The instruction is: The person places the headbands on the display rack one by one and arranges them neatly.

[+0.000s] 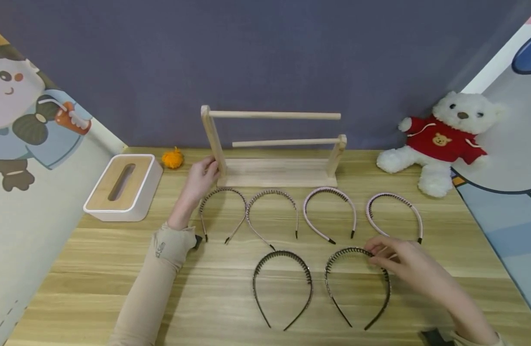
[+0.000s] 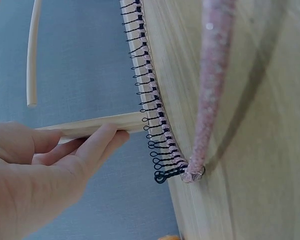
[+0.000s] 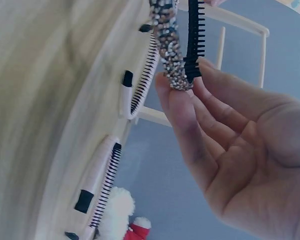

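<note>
My left hand [image 1: 200, 178] holds the left post [image 1: 213, 139] of a wooden display rack low down, thumb and fingers on either side of it. My right hand [image 1: 405, 262] pinches a dark toothed headband [image 1: 351, 250] near the right of its arch. In the right wrist view this headband [image 3: 170, 55] has a sparkling stone-covered outside and black comb teeth inside. Left of it lies a similar dark headband [image 1: 282, 252]. Behind them is a row of pink headbands: a glittery one [image 1: 271, 192] and its neighbour left of it, then two smoother ones, including the rightmost [image 1: 414, 209].
The rack has an upper rod [image 1: 274, 115], a lower rod [image 1: 282, 142] and a flat base [image 1: 276, 173]. A tissue box [image 1: 146, 192] and an orange pompom [image 1: 173, 158] stand at the left. A white teddy bear [image 1: 438, 139] in a red jumper sits at the back right.
</note>
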Motion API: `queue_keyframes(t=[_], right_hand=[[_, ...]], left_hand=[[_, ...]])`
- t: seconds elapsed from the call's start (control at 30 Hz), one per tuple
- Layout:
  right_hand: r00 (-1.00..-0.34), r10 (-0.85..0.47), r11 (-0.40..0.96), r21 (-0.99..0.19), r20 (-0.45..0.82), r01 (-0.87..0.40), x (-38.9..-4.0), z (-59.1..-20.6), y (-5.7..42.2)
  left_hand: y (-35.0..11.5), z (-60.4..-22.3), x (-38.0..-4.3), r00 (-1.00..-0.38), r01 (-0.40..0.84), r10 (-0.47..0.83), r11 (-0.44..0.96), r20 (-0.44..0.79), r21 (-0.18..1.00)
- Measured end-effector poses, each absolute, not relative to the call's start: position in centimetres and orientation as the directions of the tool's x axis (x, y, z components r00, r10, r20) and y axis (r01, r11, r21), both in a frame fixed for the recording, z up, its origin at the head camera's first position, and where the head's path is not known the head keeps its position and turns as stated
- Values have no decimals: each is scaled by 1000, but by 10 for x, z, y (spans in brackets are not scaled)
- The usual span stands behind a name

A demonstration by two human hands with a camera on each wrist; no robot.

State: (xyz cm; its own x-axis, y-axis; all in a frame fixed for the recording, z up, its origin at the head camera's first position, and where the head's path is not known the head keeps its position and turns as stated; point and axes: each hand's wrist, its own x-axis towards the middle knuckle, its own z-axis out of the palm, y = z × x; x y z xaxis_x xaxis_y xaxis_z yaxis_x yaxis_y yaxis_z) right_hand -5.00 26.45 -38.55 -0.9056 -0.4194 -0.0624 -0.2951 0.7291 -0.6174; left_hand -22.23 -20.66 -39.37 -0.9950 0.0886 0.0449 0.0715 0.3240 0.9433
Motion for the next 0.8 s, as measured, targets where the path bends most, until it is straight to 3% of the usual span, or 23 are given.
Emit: queue_keyframes(t=[0.63, 0.8], right_hand=[[-932, -318, 712, -606, 171, -354, -42, -360, 272], [-950, -265, 729, -610, 167, -311, -42, -351, 272]], left_hand=[[-204, -395, -222, -994, 88, 92, 309, 62, 947], [-205, -396, -222, -995, 86, 83, 331, 61, 940]])
